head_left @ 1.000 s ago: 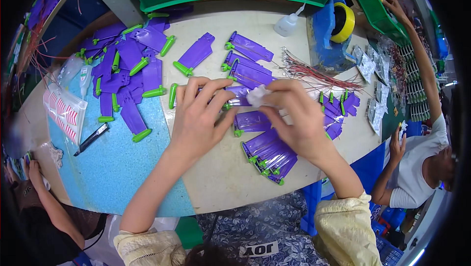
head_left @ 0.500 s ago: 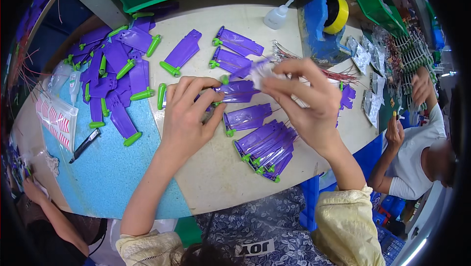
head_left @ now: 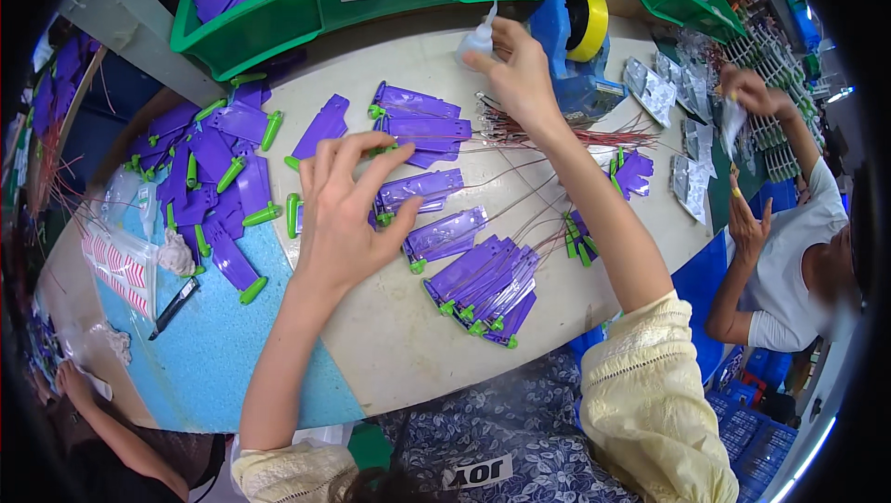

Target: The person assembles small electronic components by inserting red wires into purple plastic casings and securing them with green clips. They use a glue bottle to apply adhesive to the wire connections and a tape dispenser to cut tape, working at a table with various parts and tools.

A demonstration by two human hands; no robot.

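White plastic squeeze bottle (head_left: 474, 43) with a thin nozzle is at the far side of the tabletop (head_left: 390, 345); I'd pinch it gently, low on the body, so it hopefully won't dribble. Right hand (head_left: 520, 76) is stretched way forward, fingers right at the bottle, can't tell if they've closed; left hand (head_left: 345, 211) arches palm-down, fingers wide beside flat purple plastic pieces (head_left: 432, 186) with green ends.

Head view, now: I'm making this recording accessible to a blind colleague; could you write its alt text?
A person's right hand is at a small white bottle on the far side of a worktable; the left hand is spread near purple panels with green ends. Similar pieces lie heaped to the left, and a green bin holding more stands beyond.
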